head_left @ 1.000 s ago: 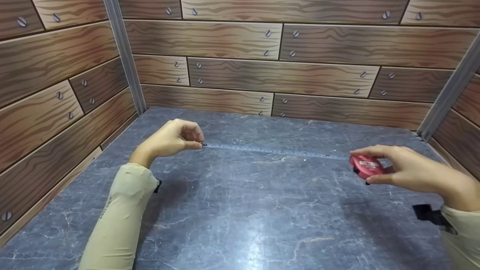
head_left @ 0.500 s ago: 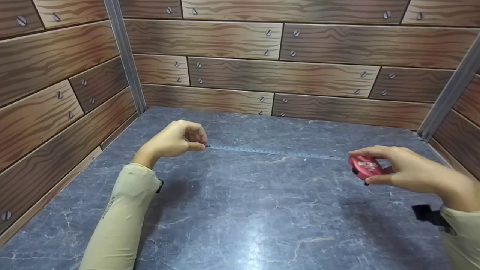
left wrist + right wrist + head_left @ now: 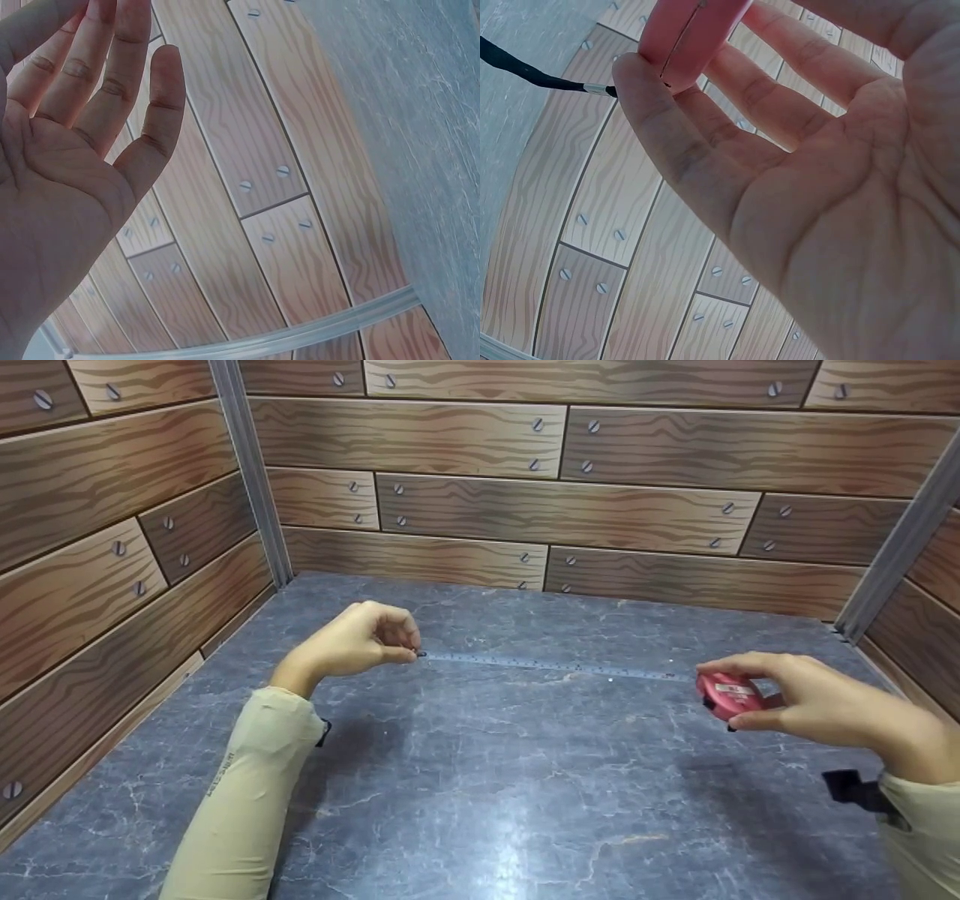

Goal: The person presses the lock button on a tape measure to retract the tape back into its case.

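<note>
A red tape measure (image 3: 729,696) is gripped between the thumb and fingers of my right hand (image 3: 825,701), held above the table. Its pale blade (image 3: 555,665) runs nearly straight across to the left. At the blade's far end, my left hand (image 3: 349,641) pinches the dark end hook (image 3: 421,654) between thumb and fingertips. In the right wrist view the case (image 3: 694,37) shows its seam, and a black wrist strap (image 3: 532,73) hangs from it. The left wrist view shows the palm and fingers of the left hand (image 3: 82,150); the pinched hook is out of that frame.
Beneath both hands lies a dark blue-grey marbled tabletop (image 3: 480,780). Wood-patterned panels (image 3: 562,510) enclose it at the back, left and right, with grey posts (image 3: 255,472) in the corners.
My left hand has shifted slightly to the right with the blade's end, so the drawn-out length is a little shorter. The right hand and case have barely moved.
</note>
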`<state>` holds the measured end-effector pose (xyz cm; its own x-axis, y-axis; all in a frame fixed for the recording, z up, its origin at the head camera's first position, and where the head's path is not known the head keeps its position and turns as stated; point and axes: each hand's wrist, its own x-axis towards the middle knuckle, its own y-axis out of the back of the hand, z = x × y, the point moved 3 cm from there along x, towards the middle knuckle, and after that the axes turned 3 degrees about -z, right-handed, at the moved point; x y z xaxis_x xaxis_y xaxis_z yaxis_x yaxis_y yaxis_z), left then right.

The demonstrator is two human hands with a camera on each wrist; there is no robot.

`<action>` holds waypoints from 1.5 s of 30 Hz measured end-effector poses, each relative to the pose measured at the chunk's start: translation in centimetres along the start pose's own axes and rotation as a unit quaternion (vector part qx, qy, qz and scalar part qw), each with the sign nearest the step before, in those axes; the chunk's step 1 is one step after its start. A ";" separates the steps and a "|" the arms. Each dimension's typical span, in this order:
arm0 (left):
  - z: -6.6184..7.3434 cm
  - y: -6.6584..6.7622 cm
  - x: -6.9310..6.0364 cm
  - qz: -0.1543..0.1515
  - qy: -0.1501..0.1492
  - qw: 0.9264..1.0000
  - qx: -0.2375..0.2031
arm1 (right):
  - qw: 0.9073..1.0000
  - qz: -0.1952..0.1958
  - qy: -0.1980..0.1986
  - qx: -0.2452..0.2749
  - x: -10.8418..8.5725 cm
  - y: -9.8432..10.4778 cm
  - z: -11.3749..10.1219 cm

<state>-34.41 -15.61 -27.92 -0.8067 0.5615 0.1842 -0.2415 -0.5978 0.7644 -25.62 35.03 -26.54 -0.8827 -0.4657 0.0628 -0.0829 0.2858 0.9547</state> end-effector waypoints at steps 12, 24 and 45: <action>0.6 -0.4 0.0 -0.006 -0.017 1.000 0.009 | 1.000 -0.004 -0.003 0.000 0.1 -0.1 0.0; 0.7 -0.6 0.2 -0.010 -0.022 1.000 0.008 | 1.000 0.002 0.004 -0.006 0.1 -0.1 -0.3; 1.5 -1.2 0.4 -0.016 -0.031 0.999 0.016 | 1.000 -0.004 0.005 0.002 0.1 -0.3 -0.6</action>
<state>-33.67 -13.81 -27.83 -0.7637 0.6150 0.1963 -0.2488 -0.5610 0.7895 -25.44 34.38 -26.60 -0.8773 -0.4765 0.0573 -0.0926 0.2851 0.9540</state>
